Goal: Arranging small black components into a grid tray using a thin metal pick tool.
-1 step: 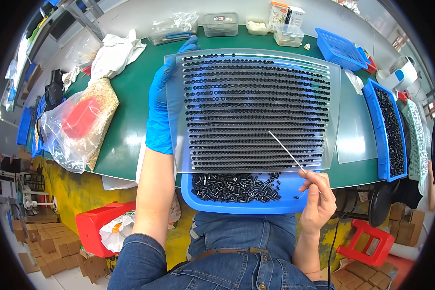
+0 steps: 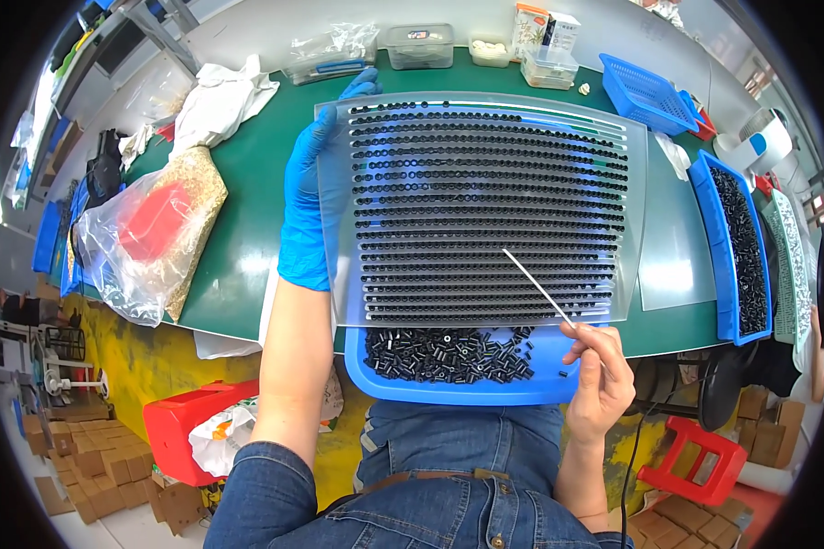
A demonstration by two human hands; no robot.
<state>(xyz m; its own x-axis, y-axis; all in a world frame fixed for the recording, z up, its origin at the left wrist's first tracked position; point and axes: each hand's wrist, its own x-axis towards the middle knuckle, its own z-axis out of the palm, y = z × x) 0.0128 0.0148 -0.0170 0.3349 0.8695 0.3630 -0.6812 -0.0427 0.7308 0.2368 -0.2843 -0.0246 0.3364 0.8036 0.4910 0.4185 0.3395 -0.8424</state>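
Note:
My left hand [image 2: 304,210], in a blue glove, grips the left edge of a clear grooved plate [image 2: 635,201], its fingertips reaching past the upper left corner. Rows of small black cylindrical pieces [image 2: 485,199] line the plate's grooves; the top rows are only partly filled. My bare right hand [image 2: 600,375] pinches a thin pale stick [image 2: 538,284] near the plate's lower right. The stick's tip lies over the lower-middle rows; whether it touches them I cannot tell. Below the plate, a blue tray [image 2: 467,397] holds loose short black tubes [image 2: 444,355], partly hidden by the plate.
A blue bin [image 2: 725,311] of black pieces and a pale green basket [image 2: 782,229] stand at the right. At the back are a blue basket [image 2: 645,96] and clear boxes [image 2: 418,48]. A plastic bag [image 2: 110,265] lies left on the green table [image 2: 247,210].
The stick's tip has shifted slightly left across the rows. Both hands keep nearly the same place and hold.

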